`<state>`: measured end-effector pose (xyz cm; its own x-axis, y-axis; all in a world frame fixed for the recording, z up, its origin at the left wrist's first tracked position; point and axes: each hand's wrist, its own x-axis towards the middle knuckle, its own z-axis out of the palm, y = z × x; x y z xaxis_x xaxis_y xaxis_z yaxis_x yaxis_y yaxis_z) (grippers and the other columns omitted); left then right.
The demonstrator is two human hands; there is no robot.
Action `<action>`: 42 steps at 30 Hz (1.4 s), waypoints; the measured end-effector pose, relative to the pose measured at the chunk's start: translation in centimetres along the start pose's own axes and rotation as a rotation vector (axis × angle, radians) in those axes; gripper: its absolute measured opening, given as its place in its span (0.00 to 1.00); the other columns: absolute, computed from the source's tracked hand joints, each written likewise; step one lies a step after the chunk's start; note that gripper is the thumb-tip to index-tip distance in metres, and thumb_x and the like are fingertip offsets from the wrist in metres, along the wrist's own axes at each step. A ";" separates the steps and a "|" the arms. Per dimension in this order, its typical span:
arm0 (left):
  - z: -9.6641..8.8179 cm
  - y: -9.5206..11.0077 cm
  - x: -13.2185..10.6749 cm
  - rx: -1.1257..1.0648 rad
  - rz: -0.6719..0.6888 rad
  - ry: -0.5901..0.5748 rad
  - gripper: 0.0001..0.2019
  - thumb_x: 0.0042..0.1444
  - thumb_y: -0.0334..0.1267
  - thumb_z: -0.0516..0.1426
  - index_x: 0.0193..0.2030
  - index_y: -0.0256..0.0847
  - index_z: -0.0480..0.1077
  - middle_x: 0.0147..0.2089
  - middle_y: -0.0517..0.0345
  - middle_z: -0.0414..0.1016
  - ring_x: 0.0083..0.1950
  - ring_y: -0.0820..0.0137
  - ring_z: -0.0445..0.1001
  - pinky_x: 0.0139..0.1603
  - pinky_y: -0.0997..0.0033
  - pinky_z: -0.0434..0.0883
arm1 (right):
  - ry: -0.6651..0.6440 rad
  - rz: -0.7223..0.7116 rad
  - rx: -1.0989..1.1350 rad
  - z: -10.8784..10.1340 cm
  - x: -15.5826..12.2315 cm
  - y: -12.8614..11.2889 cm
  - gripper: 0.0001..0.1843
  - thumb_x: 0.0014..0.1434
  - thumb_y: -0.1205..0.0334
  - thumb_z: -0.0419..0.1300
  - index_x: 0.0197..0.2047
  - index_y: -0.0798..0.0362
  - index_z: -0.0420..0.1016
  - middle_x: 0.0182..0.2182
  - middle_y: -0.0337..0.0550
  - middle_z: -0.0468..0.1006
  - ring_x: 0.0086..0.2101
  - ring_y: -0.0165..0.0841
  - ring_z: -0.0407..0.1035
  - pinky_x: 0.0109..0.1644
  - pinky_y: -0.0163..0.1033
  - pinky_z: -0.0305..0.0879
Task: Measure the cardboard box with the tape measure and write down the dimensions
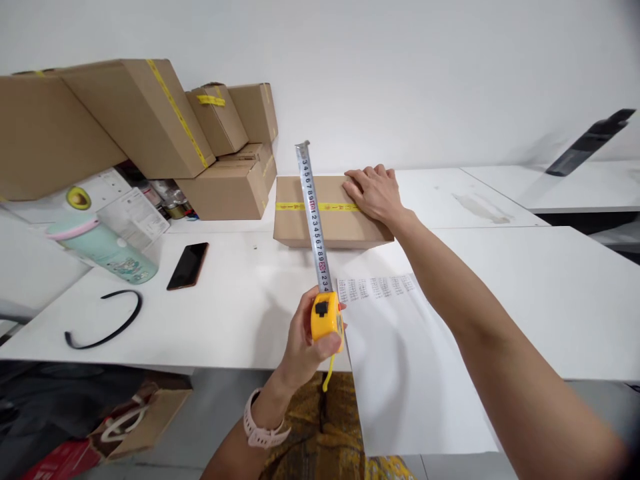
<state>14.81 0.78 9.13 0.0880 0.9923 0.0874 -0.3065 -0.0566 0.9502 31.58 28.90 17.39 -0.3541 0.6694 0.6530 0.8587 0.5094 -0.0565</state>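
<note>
My left hand (303, 343) is closed around a yellow tape measure (326, 320) above the table's front edge. Its metal blade (314, 220) extends away from me, passing in front of the left part of a cardboard box (300, 230); whether blade and box touch I cannot tell. Yellow printed tape runs across the top of this box. My right hand (375, 193) rests on the box's right end, fingers stretched toward its far edge. Under my right arm lies a large white sheet (400, 373) with rows of printed or written figures, hanging over the front edge.
Several cardboard boxes (135, 113) are stacked at the back left. A mint green tumbler (107, 250), a phone (188, 265) and a black curved band (131, 319) lie on the left side. A dark bottle-like object (590, 143) is at the far right.
</note>
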 end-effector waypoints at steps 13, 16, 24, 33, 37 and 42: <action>-0.5 -3.8 -8.7 0.023 -0.232 -0.083 0.41 0.44 0.44 0.70 0.66 0.47 0.62 0.54 0.48 0.72 0.50 0.58 0.73 0.48 0.62 0.74 | -0.113 -0.054 -0.011 -1.9 -11.7 -3.5 0.30 0.69 0.37 0.45 0.65 0.43 0.65 0.59 0.52 0.71 0.57 0.50 0.60 0.60 0.56 0.53; 0.0 -3.3 -8.9 0.090 -0.286 -0.123 0.40 0.43 0.43 0.68 0.65 0.46 0.63 0.53 0.49 0.72 0.47 0.60 0.72 0.44 0.66 0.73 | -0.110 -0.010 0.142 -2.0 -13.7 -3.5 0.25 0.71 0.45 0.45 0.64 0.42 0.68 0.61 0.50 0.72 0.60 0.48 0.60 0.62 0.56 0.53; 1.1 -1.2 -8.3 0.621 -0.389 -0.332 0.42 0.38 0.37 0.67 0.64 0.42 0.64 0.50 0.54 0.75 0.49 0.59 0.74 0.50 0.61 0.73 | 0.098 0.479 1.039 -10.5 -17.0 -1.4 0.25 0.70 0.39 0.49 0.53 0.45 0.78 0.30 0.42 0.76 0.33 0.36 0.72 0.37 0.43 0.69; 1.6 -1.4 -6.7 0.658 -0.314 -0.263 0.55 0.44 0.40 0.69 0.76 0.51 0.45 0.65 0.46 0.68 0.58 0.54 0.74 0.58 0.52 0.71 | -0.125 0.589 1.163 -12.4 -25.3 -4.4 0.11 0.65 0.51 0.64 0.43 0.49 0.80 0.27 0.38 0.77 0.23 0.29 0.70 0.28 0.38 0.70; 1.8 -1.8 -5.4 0.629 -0.166 -0.227 0.55 0.47 0.42 0.69 0.76 0.56 0.41 0.63 0.49 0.68 0.55 0.58 0.76 0.56 0.55 0.73 | -0.313 0.371 1.046 -10.8 -27.7 -7.7 0.12 0.68 0.54 0.58 0.50 0.48 0.78 0.34 0.43 0.81 0.33 0.34 0.76 0.32 0.38 0.71; 0.7 -1.4 -3.1 0.897 -0.006 -0.143 0.47 0.51 0.42 0.67 0.74 0.55 0.47 0.61 0.52 0.72 0.55 0.59 0.76 0.55 0.57 0.74 | -0.122 0.675 0.367 -9.4 -27.7 -1.3 0.18 0.68 0.46 0.54 0.35 0.50 0.72 0.30 0.45 0.78 0.29 0.36 0.70 0.33 0.41 0.64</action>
<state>15.57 -2.33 7.75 0.2222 0.9731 0.0614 0.5424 -0.1757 0.8216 43.80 4.60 6.51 0.1448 0.9424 0.3014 0.7326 0.1027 -0.6729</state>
